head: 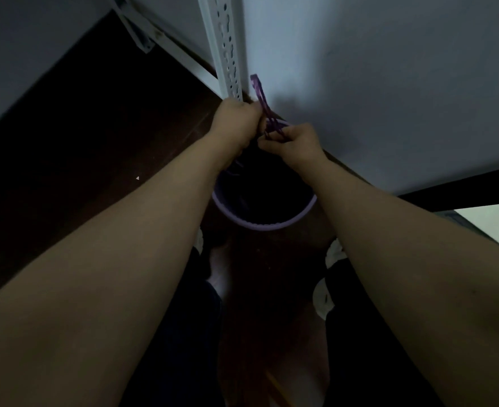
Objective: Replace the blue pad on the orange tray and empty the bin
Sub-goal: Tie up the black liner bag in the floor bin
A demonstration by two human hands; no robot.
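A round lilac bin (pixel 264 224) stands on the dark floor against the wall, and its inside is black. Above its far rim, purple drawstring straps (pixel 261 95) of the bin bag rise from between my hands. My left hand (pixel 236 121) grips the straps with curled fingers. My right hand (pixel 293 141) pinches them from the other side, close to the left hand. The bag itself is too dark to make out. Neither the orange tray nor the blue pad is in view.
A white perforated shelf post (pixel 227 51) stands just left of the bin, against the pale wall (pixel 389 83). Dark wooden floor (pixel 81 136) spreads to the left. My feet in light slippers (pixel 324 295) are below the bin.
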